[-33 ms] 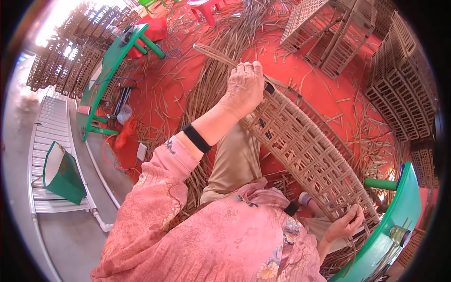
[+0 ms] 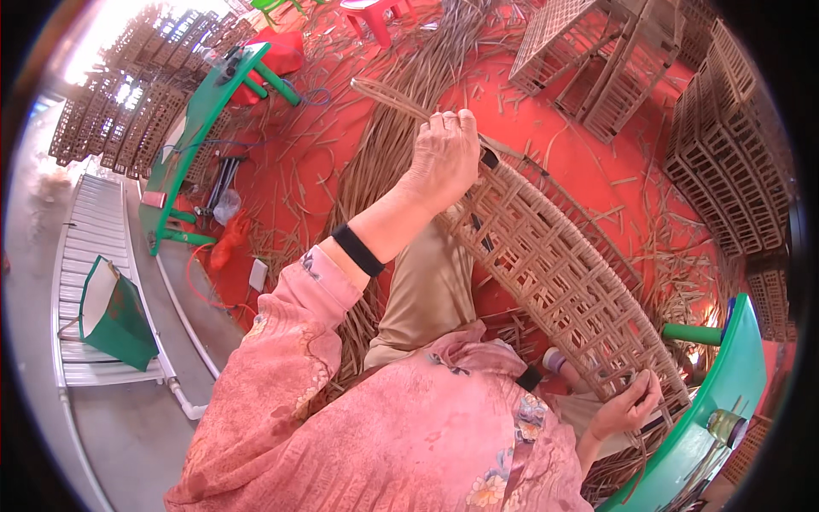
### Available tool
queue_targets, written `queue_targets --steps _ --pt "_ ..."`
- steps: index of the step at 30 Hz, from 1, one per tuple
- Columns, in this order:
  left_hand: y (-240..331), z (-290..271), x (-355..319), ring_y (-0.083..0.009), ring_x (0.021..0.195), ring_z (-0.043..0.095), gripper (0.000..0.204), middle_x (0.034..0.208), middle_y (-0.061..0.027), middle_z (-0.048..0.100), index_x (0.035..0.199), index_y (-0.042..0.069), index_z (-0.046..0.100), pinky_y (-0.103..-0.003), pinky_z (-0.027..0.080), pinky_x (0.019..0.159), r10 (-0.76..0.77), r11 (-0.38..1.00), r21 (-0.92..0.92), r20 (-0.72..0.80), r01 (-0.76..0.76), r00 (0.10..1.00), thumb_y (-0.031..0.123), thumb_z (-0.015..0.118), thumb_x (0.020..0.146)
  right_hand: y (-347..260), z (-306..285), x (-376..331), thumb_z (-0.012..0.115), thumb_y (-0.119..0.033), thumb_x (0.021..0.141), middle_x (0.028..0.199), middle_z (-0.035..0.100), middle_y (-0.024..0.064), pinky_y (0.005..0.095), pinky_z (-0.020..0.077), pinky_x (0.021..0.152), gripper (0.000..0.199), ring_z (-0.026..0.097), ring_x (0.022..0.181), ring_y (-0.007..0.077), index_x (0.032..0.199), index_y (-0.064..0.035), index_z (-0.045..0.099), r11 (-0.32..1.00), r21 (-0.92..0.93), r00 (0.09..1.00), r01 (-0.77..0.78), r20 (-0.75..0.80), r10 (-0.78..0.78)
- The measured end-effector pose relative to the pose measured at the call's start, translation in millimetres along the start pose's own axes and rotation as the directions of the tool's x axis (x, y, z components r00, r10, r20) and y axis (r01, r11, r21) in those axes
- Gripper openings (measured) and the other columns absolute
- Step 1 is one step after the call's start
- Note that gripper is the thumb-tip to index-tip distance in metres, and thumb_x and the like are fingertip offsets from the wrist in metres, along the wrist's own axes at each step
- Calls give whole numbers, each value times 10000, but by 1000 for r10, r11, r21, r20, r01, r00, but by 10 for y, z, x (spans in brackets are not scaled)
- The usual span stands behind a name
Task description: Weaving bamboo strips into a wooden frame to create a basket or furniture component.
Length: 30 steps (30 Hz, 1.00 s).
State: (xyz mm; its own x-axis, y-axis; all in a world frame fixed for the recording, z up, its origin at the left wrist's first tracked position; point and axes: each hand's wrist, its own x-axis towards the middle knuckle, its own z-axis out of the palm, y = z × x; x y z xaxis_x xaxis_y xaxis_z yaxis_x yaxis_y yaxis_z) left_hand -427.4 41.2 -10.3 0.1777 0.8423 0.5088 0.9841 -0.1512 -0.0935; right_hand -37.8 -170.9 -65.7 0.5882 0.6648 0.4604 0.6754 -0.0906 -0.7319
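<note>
A long brown woven basket [image 2: 554, 273] with an open lattice side and a wrapped rim lies slanted across my lap, from upper left to lower right. At its far upper end my left hand [image 2: 445, 158] is closed in a fist around a folded brown weaving strip [image 2: 388, 96]; the strip's looped end sticks out past the knuckles to the upper left. My right hand [image 2: 627, 408] is at the near lower end, thumb and fingers pinched together against the lattice. What lies between those fingertips is too small to make out.
Loose strips lie in a long bundle [image 2: 397, 111] on the red floor. Stacked woven baskets [image 2: 725, 145] stand at the right. A green bench [image 2: 717, 392] with a jar [image 2: 725, 427] is close by my right hand. Another green bench [image 2: 198, 128] and a green bag [image 2: 119, 320] are left.
</note>
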Motion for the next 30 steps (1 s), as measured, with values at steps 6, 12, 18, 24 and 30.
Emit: queue_targets --steps 6,12,18,24,30 --pt "-2 -20 77 -397 885 623 265 921 -251 629 1055 -65 495 -486 505 779 -12 999 -38 55 14 998 43 540 817 -78 10 40 621 -149 973 955 677 106 311 506 807 206 617 854 183 1015 48 666 999 -38 1000 8 -4 -8" --pt "-156 -134 265 -425 955 630 277 977 -277 648 1092 -66 516 -513 501 840 -110 976 -163 198 144 974 70 485 854 6 70 87 626 -182 968 982 690 110 314 519 809 235 639 890 189 1038 37 674 999 -26 999 32 23 -32" --pt "-699 -166 58 -298 1082 648 421 1101 -219 662 1227 -20 546 -411 509 921 -92 707 -674 214 215 973 160 649 860 -32 37 139 625 -167 969 972 687 117 319 530 771 218 641 852 204 1019 39 677 999 -52 1000 -6 -10 6" --pt "-627 -179 -952 -281 1144 604 550 1230 -177 608 1304 18 518 -372 484 950 -248 683 -658 199 317 948 166 722 815 -56 84 281 630 -199 965 1003 696 136 330 531 809 257 652 900 221 1022 46 685 993 -87 996 79 -24 -81" --pt "-527 -127 -998 -371 1156 563 625 1277 -211 556 1362 25 436 -388 462 975 -212 690 -683 123 238 969 113 691 798 -77 121 460 630 -221 964 994 698 148 336 527 825 295 649 892 230 1023 64 682 976 -144 983 166 -50 -175"
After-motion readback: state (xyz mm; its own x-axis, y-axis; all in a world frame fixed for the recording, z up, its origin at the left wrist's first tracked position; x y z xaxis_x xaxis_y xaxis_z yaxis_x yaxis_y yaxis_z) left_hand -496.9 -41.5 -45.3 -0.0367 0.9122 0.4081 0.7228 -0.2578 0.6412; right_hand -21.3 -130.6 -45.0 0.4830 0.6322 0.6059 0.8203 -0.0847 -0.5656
